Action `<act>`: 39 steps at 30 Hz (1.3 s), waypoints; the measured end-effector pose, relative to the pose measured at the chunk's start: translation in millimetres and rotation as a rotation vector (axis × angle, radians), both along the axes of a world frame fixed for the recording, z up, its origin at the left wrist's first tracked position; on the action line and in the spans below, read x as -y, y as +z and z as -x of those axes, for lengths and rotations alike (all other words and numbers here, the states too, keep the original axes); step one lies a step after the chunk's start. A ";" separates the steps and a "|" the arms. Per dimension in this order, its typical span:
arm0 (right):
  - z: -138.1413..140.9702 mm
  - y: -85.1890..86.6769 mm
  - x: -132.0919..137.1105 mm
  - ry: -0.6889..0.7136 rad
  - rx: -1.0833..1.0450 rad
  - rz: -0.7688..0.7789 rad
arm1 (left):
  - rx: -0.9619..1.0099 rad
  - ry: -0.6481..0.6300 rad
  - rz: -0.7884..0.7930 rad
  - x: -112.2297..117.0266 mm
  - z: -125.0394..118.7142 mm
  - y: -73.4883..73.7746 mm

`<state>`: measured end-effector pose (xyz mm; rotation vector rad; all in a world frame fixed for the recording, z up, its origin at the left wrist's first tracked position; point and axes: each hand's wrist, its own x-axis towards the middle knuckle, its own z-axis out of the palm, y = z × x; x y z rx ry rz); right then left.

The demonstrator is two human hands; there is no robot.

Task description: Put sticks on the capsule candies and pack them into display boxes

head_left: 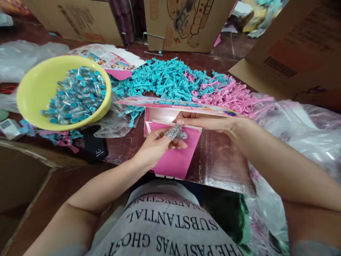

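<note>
A partly folded cardboard box is in front of me at the table's edge. Its pink panel hangs toward my body, white inside shows at the opening, and a colourful printed panel stands along the far side. My left hand is closed at the near edge of the opening, fingers curled against the pink panel. Silvery, glittery tape wraps two of its digits. Reaching in from the right, my right hand grips the box edge, thumb along the rim and fingers partly inside the opening.
Behind the box lie heaps of turquoise plastic pieces and pink plastic pieces. A yellow basin holds many small blue-capped clear tubes. Cartons stand behind; plastic bags lie right. A black phone-like object sits left.
</note>
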<state>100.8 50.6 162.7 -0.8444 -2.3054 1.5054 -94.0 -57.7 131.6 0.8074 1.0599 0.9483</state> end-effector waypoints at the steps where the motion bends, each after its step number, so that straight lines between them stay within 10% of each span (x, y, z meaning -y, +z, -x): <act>1: 2.8 2.8 0.5 0.024 -0.009 0.056 | 0.003 0.006 -0.007 0.1 1.3 3.1; 15: 37.5 8.5 5.9 0.208 -0.127 0.324 | 0.081 0.231 0.023 11.8 10.1 -10.5; 24: 11.1 -26.0 -1.1 0.093 0.085 0.387 | 0.091 0.083 -0.005 33.6 -8.4 -21.0; 39: 7.6 -22.0 7.4 0.323 -0.009 0.464 | 0.149 0.041 0.011 32.5 -12.7 -25.2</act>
